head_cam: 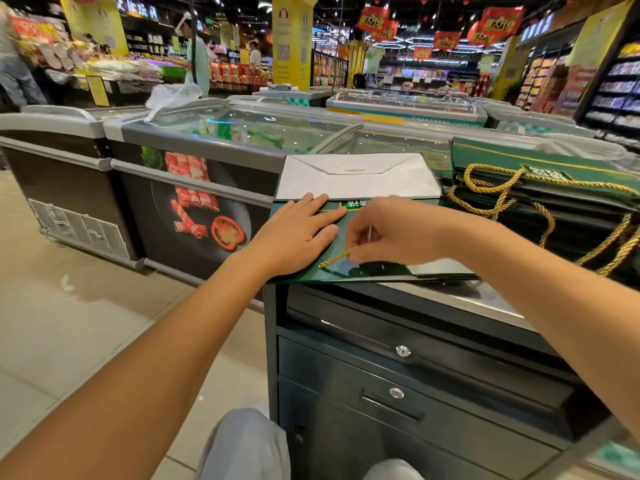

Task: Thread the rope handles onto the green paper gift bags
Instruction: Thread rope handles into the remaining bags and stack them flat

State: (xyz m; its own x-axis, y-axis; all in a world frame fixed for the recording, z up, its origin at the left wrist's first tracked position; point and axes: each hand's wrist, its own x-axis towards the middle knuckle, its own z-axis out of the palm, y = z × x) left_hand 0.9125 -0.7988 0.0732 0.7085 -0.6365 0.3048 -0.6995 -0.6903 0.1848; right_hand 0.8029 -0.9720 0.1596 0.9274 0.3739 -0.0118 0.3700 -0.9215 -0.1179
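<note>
Head view: a green paper gift bag (377, 270) lies flat on the table (467, 299), with its white folded base (356, 178) at the far end. The left hand (298, 233) presses on the bag's left part, its grip apart and the fingers straight. Just right of it, the right hand (391, 233) has its grip clamped on a gold rope handle (334, 259), whose short free end lies on the bag near its front edge. To the bag's right sits a stack of green bags (571, 216) with gold loops (491, 188) spilling toward it. Beyond the bag stands a glass-topped chest freezer (214, 140).
</note>
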